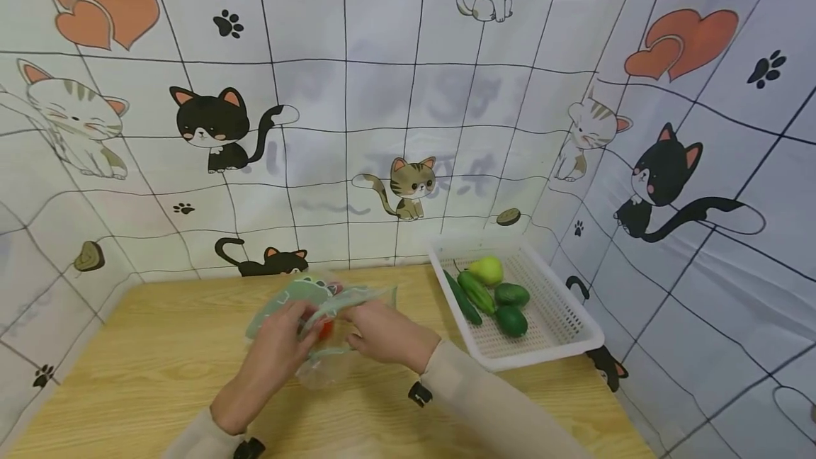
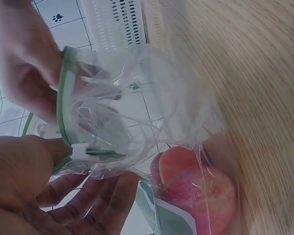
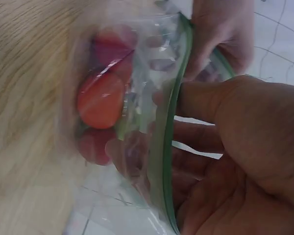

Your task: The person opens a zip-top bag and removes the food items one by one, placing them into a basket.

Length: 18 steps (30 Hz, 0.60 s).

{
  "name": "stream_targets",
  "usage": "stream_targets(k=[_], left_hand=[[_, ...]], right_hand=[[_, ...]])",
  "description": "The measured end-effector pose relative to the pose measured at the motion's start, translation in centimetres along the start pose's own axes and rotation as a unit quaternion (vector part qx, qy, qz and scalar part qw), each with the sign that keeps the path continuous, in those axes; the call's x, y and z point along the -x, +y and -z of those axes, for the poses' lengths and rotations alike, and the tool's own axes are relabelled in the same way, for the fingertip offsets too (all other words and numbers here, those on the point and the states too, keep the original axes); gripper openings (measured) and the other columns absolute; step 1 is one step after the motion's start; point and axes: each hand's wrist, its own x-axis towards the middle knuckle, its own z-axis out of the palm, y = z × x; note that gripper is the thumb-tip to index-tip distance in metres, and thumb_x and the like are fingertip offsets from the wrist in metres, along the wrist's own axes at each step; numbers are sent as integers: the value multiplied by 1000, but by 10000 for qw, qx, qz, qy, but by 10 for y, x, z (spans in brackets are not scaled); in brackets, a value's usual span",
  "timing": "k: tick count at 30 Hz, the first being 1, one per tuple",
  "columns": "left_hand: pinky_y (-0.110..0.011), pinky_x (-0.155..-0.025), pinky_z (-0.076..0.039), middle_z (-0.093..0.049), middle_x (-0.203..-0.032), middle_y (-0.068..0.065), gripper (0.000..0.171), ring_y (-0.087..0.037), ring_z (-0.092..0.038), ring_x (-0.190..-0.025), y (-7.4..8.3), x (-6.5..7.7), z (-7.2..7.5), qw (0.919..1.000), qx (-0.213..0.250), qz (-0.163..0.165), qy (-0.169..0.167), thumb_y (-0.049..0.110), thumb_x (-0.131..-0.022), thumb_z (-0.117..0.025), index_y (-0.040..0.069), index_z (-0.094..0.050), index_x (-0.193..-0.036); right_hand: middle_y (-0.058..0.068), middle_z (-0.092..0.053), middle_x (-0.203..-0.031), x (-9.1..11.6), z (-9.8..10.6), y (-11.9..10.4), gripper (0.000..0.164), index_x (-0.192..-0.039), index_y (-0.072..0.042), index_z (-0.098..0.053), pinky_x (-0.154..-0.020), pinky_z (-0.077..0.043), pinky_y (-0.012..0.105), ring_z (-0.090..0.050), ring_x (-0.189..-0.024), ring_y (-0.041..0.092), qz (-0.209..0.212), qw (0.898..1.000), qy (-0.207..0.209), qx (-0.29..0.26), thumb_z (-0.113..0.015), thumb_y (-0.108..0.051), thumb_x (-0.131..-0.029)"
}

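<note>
A clear zip bag (image 2: 176, 93) with a green zip strip and a white slider (image 2: 80, 151) stands on the table between the hands. Inside lie several round red and orange pieces (image 3: 102, 100), seen through the plastic. My left hand (image 1: 280, 346) pinches the bag's mouth beside the slider, its other fingers along the outside of the plastic. From the other side comes my right hand (image 1: 385, 335), thumb and fingers past the zip strip into the mouth. Its fingers (image 3: 132, 156), loosely extended, show through the plastic near the red pieces, with nothing visible between them.
To the right stands a white perforated basket (image 1: 561, 317) holding a cucumber, a green pepper, a yellow-green pear-like fruit and two dark green ones. Behind the left hand lies a green printed packet (image 1: 296, 296). A cat-print sheet (image 1: 382, 112) hangs round the wooden table (image 1: 159, 346).
</note>
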Motion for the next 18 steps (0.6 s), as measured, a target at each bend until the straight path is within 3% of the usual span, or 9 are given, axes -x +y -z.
stream_targets(k=[2,5,7,11,18], left_hand=[[-25,-68,-52,-78,-98,-5,18,-11,-63,-82,0,0,0,10000,30,14,-21,7,-100,-91,8,-77,-111],[-25,-68,-51,-76,-98,-5,17,-12,-62,-81,1,0,-1,10000,35,33,-67,6,-101,-90,7,-76,-111],[-26,-69,-50,-75,-97,-5,16,-13,-59,-80,0,-1,-1,9999,-3,37,-96,7,-101,-89,6,-76,-111],[-29,-70,-50,-74,-100,-7,15,-15,-58,-81,3,-5,1,9999,10,41,-127,8,-104,-86,5,-75,-114],[-34,-73,-56,-76,-105,-12,18,-21,-66,-85,7,-8,7,10000,-80,-21,-38,8,-103,-87,5,-74,-115]], right_hand=[[7,-76,-155,-3,-7,2,48,-156,-9,-70,-91,-59,21,-71,-107,8,-116,9999,-48,80,-78,-8,-109],[8,-74,-159,-9,-16,7,54,-158,-10,-68,-99,-62,26,-72,-114,11,-201,9996,-85,161,-81,-10,-106],[10,-69,-165,-14,-21,10,61,-163,-9,-64,-112,-62,31,-73,-131,14,-216,9996,-159,80,-83,-12,-105],[8,-55,-180,-24,-25,17,74,-172,-13,-55,-138,-44,38,-53,-167,23,-21,9997,-190,-128,-86,-18,-105],[-3,-50,-183,-45,-38,20,78,-178,-22,-47,-141,-35,28,-47,-170,14,419,9985,-140,-308,-83,-37,-110]])
